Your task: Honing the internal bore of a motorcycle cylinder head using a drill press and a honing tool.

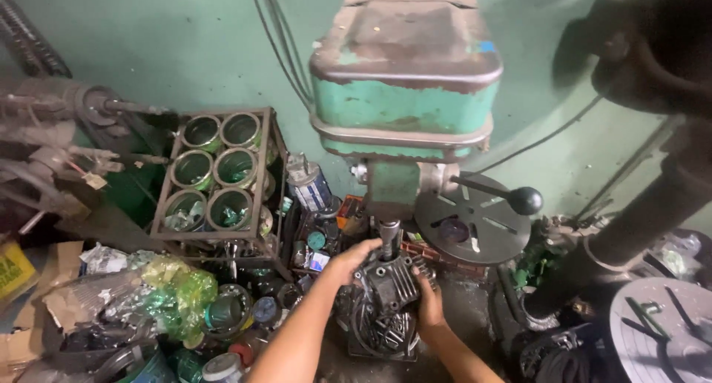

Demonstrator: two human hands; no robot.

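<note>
A dark grey finned metal engine part sits under the chuck of a worn green drill press. My left hand grips the part's upper left side, right beside the chuck. On the part's right side rests my right hand, holding it in place. Both forearms reach up from the bottom of the view. The part stands on a cluttered, dirty work surface.
A metal rack of several open tins stands at left, above crumpled plastic bags. The press feed lever with a black knob juts right over a round slotted table. Another dark machine fills the right side.
</note>
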